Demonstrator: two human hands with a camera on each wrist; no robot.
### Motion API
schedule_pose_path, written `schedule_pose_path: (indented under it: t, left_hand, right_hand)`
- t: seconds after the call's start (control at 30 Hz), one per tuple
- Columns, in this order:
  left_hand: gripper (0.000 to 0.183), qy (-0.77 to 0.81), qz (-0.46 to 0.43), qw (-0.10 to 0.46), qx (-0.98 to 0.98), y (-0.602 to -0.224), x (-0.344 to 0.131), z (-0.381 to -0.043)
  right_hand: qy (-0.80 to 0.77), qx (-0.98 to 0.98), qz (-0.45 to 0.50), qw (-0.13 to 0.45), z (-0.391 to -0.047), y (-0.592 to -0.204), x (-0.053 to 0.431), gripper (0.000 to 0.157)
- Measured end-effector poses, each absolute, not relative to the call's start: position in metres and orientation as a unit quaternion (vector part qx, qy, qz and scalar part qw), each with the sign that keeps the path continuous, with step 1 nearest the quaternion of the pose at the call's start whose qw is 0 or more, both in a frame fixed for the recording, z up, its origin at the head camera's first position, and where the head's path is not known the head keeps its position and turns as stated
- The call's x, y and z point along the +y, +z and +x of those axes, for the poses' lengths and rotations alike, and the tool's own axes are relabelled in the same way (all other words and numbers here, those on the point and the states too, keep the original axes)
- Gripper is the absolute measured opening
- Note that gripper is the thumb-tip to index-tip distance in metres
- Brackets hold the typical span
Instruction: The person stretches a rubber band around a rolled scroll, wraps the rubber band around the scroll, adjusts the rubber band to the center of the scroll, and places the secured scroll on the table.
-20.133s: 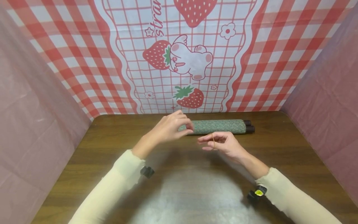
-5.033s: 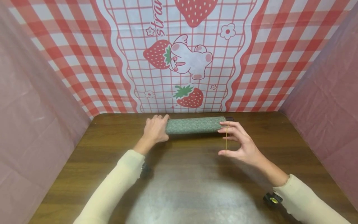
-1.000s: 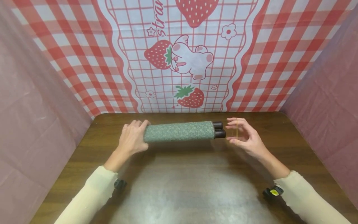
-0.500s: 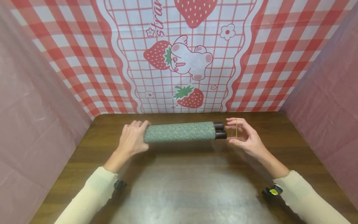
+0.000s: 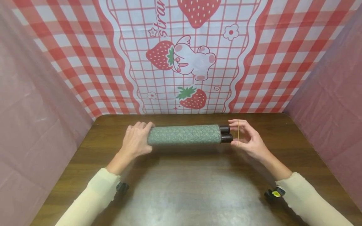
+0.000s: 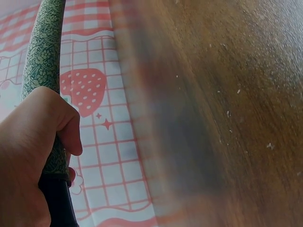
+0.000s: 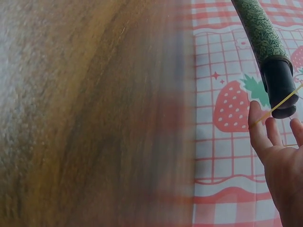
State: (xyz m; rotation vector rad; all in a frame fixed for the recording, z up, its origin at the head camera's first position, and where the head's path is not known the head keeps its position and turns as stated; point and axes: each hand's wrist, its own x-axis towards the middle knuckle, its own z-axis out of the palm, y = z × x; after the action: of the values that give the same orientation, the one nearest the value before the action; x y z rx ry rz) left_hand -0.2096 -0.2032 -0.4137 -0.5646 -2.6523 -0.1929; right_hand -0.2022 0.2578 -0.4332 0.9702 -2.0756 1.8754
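Note:
A green patterned scroll point(image 5: 185, 135), rolled up with two dark rod ends, is held lengthwise above the table. My left hand point(image 5: 137, 139) grips its left end; in the left wrist view the thumb and fingers curl round the green roll point(image 6: 42, 52), with a dark rod point(image 6: 59, 203) below. My right hand point(image 5: 249, 138) is at the other end, fingers and thumb spread apart. A thin yellow rubber band point(image 5: 238, 133) is stretched across them. The right rod ends point(image 5: 226, 138) lie level with the fingertips, and in the right wrist view the band point(image 7: 286, 99) crosses in front of the black end cap point(image 7: 279, 85).
The brown wooden table point(image 5: 186, 188) spreads below the hands. A red and white strawberry-print cloth point(image 5: 192, 56) hangs behind it. Pink curtains point(image 5: 34, 110) close off both sides. Cuffs of light sleeves carry small black devices point(image 5: 274, 193).
Over the last second the scroll and left hand have shifted slightly right, bringing the rod ends up to the right fingertips. Earlier, the scroll lay near the table's back edge.

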Motion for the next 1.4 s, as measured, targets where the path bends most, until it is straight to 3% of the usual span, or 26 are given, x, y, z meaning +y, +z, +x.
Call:
schedule_pose_path:
  t: [0.83,1.4]
  left_hand:
    - [0.071,-0.064,-0.217,0.218,-0.949,-0.410,-0.194,-0.207]
    - [0.071,-0.061,-0.231,0.199,-0.950,-0.411,-0.186,-0.205]
  right_hand:
    - [0.635,-0.696,0.328,0.066,-0.203,-0.435,0.249,0.058]
    - [0.583,-0.733,0.337,0.093,-0.207,-0.436,0.240,0.057]
